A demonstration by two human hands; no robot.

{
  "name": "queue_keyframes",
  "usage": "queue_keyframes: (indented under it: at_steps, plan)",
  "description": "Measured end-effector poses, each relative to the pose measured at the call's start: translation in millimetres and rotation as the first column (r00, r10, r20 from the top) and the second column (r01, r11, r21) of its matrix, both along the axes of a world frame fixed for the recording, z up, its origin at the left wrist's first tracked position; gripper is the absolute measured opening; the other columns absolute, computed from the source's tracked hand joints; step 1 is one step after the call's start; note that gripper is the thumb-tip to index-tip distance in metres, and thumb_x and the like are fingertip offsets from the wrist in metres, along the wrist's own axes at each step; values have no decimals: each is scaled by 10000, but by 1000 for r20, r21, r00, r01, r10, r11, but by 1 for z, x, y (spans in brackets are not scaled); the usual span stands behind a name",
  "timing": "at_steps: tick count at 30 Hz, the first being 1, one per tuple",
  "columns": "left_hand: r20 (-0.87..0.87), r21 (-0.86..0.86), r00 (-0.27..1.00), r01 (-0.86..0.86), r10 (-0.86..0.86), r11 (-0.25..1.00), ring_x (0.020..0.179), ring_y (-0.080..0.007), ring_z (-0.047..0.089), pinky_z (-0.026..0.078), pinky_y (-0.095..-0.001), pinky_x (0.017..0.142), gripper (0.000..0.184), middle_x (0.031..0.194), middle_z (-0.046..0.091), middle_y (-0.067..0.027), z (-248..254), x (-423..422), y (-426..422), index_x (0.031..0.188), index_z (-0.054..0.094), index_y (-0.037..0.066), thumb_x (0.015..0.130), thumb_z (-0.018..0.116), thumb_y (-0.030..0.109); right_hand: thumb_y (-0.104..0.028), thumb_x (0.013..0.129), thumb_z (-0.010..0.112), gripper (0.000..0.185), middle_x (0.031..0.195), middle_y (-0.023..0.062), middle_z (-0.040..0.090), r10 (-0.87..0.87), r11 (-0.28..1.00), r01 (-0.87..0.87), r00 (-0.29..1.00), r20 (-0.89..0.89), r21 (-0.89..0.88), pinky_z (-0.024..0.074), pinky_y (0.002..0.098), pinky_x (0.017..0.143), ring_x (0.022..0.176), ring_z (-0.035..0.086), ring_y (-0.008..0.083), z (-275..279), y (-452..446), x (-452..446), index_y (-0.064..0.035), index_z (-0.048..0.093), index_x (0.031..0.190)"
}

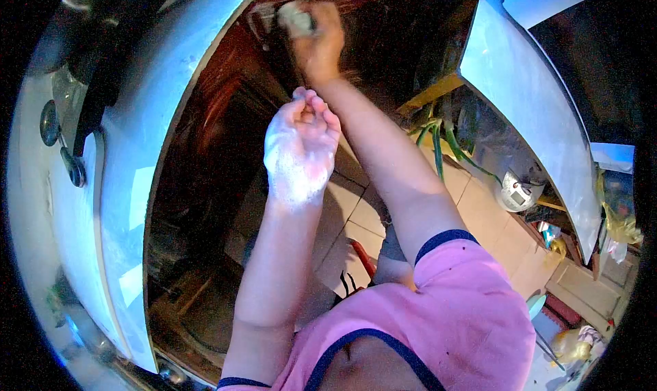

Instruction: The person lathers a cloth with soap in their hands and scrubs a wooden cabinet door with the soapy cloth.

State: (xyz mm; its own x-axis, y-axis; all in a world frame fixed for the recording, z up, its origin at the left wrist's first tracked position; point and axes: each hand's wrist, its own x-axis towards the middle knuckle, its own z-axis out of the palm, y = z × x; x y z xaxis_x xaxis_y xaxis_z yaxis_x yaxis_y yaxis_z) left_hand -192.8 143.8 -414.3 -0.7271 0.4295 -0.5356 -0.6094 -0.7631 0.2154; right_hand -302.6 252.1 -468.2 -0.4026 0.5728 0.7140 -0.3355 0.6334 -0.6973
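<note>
The right hand is closed around a pale, blurred pad, positioned at the dark brown panel; whether the pad is a sponge or a cloth cannot be determined. The left hand is half-open, palm up, fingers loosely curled, with no object visible in it; foam coats its palm and wrist. It lies near the right wrist.

Probable faults:
- Loss of grip: if the pad is wet, it may slide out of the right hand under pressure.
- Slipping: suds may prevent the left hand from bracing on a smooth surface.
- Drips: foam falling from the left wrist may make the tiled floor slippery.
- Residue: pale streaks beside the pad may dry as marks if left unrinsed.
</note>
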Motion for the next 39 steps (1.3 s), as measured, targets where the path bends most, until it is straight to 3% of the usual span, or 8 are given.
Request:
queue_keyframes:
  at_steps: [8, 14, 17, 21, 27, 29, 35, 39]
  plan:
    - [-14, 16, 1000, -16, 16, 1000, 742, -107, 554, 456, -266, 676, 99, 840, 570, -16, 2, 1, 2, 943, 512, 74, 845, 508, 59, -86, 737, 674, 233, 865, 67, 609, -100, 944, 45, 983, -153, -326, 461, 306, 721, 794, 546, 152, -2, 69, -3, -29, 576, 940]
    - [17, 4, 1000, -23, 23, 1000, 742, -106, 554, 455, -267, 677, 94, 833, 566, -11, 4, -1, -4, 944, 506, 75, 851, 504, 61, -98, 761, 673, 247, 856, 75, 589, -73, 907, -77, 939, -336, -413, 452, 297, 723, 774, 531, 164, -3, 80, -15, -27, 522, 943]
    - [-8, 17, 1000, -15, 15, 1000, 743, -109, 553, 457, -267, 678, 90, 830, 566, -12, -2, -2, -4, 942, 506, 76, 853, 501, 64, -114, 749, 642, 290, 928, 111, 529, -187, 979, 194, 978, -92, 63, 447, 349, 754, 870, 528, 251, 1, 20, -7, -47, 514, 1001]
    - [-18, 59, 1000, -13, 14, 998, 743, -113, 554, 460, -269, 681, 94, 833, 569, -14, -1, -4, -6, 942, 508, 79, 850, 504, 64, -111, 705, 647, 275, 934, 137, 522, 14, 971, -37, 995, 98, 238, 462, 402, 749, 878, 531, 353, -2, -25, 2, -92, 559, 964]
    - [23, 57, 999, -34, 33, 998, 746, -116, 552, 455, -266, 688, 100, 848, 568, -15, 4, -1, -2, 950, 506, 79, 850, 506, 70, -98, 740, 654, 245, 909, 96, 555, -193, 975, 208, 968, -159, 82, 442, 325, 763, 834, 537, 217, -14, 57, -8, -45, 558, 959]
    - [9, 73, 999, -38, 37, 997, 751, -119, 549, 453, -263, 693, 112, 856, 562, -19, 6, 0, -2, 959, 502, 78, 847, 506, 72, -80, 772, 633, 269, 924, 92, 577, -160, 934, 152, 987, 2, -322, 444, 315, 784, 846, 549, 197, 2, 70, 6, -26, 514, 1008]
    - [46, 117, 998, -36, 31, 992, 774, -143, 560, 457, -307, 716, 115, 858, 577, -35, -2, 2, 0, 960, 523, 61, 847, 501, 49, -41, 773, 604, 257, 980, 111, 570, -116, 985, 97, 985, -127, -142, 448, 300, 802, 873, 560, 218, -3, 44, -6, -26, 510, 1012]
    - [36, 94, 999, -41, 38, 995, 765, -131, 551, 454, -281, 705, 115, 861, 565, -31, 0, 5, 4, 961, 514, 68, 847, 500, 62, -90, 638, 673, 290, 925, 120, 538, -89, 935, 78, 996, 18, 345, 467, 413, 742, 869, 535, 345, -36, -20, -5, -114, 582, 913]
